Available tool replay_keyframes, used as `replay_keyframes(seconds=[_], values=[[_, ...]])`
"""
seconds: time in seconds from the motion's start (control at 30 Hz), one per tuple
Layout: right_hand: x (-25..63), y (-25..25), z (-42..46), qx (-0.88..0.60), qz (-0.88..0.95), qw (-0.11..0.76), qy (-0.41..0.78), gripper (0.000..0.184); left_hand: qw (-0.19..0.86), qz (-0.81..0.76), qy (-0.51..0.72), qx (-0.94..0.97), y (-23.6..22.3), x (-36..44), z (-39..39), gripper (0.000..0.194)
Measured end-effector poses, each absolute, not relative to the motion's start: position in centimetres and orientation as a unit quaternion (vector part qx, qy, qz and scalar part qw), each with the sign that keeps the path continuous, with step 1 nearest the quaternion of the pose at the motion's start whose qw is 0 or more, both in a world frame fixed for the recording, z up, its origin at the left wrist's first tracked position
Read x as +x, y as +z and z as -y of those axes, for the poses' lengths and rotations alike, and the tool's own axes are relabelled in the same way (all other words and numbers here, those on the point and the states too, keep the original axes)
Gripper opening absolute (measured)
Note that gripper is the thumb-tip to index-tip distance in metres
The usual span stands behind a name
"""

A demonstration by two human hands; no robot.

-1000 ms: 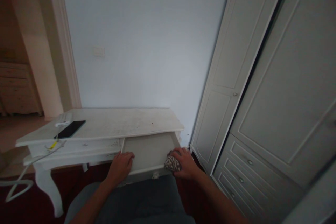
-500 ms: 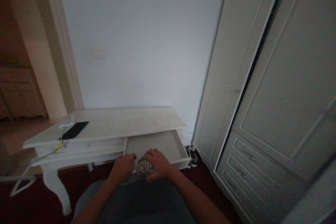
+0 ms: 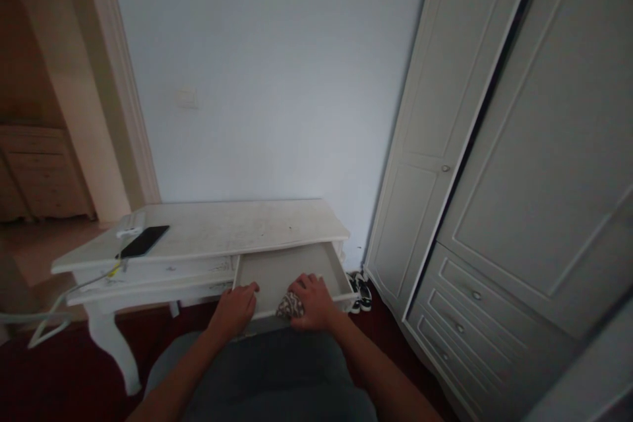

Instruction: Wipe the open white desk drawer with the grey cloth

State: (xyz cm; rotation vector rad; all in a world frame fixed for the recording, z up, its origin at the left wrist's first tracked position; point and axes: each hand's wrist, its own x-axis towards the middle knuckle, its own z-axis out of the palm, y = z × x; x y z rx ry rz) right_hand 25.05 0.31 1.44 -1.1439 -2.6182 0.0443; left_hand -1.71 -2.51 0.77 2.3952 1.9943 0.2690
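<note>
A white drawer (image 3: pixel 343 275) is pulled out from the right part of a white desk (image 3: pixel 247 221). My left hand (image 3: pixel 233 310) is closed around the drawer's left front corner, thumb over the edge. Bunched under my right hand (image 3: pixel 315 302) is a brown-and-white patterned cloth (image 3: pixel 289 305). That hand is closed on the cloth and presses it against the drawer's front edge, near the middle. Part of the cloth is hidden by my fingers. The drawer's pale inside shows beyond both hands.
On the desk's left end lie a dark phone (image 3: pixel 145 241) and a white box-like item (image 3: pixel 131 224), with a cable (image 3: pixel 93 281) hanging off. Black-and-white shoes (image 3: pixel 362 291) stand right of the desk, beside a white wardrobe (image 3: pixel 410 211). My lap is close to the drawer.
My right hand has slid the cloth to the right along the drawer's front edge. The left hand stays at the left corner. The view has shifted slightly.
</note>
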Motion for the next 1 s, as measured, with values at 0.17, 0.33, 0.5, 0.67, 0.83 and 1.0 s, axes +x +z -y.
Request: replay_keyframes(seconds=[0.17, 0.33, 0.5, 0.67, 0.83, 1.0], values=[[18.2, 0.8, 0.2, -0.367, 0.918, 0.149, 0.018, 0.087, 0.005, -0.631, 0.052, 0.774, 1.1, -1.9, 2.6, 0.042], [22.8, 1.6, -1.4, -0.289, 0.941, 0.156, 0.079, 0.084, 0.013, -0.642, 0.056, 0.765, 1.5, -1.8, 2.6, 0.039], [32.0, 2.6, -2.9, -0.340, 0.921, 0.150, 0.115, 0.073, 0.015, -0.642, 0.063, 0.764, 1.7, -1.6, 2.6, 0.040], [33.7, 2.7, -2.6, -0.385, 0.913, 0.122, 0.054, 0.070, 0.003, -0.643, 0.047, 0.764, 1.5, -1.4, 2.6, 0.039], [26.0, 2.9, -2.1, -0.352, 0.934, 0.066, 0.011, 0.077, -0.001, -0.642, 0.033, 0.766, 1.8, -1.0, 2.6, 0.038], [18.6, 2.2, -2.3, -0.292, 0.954, 0.057, 0.030, 0.082, 0.001, -0.646, 0.021, 0.763, 1.9, -1.1, 2.7, 0.039]])
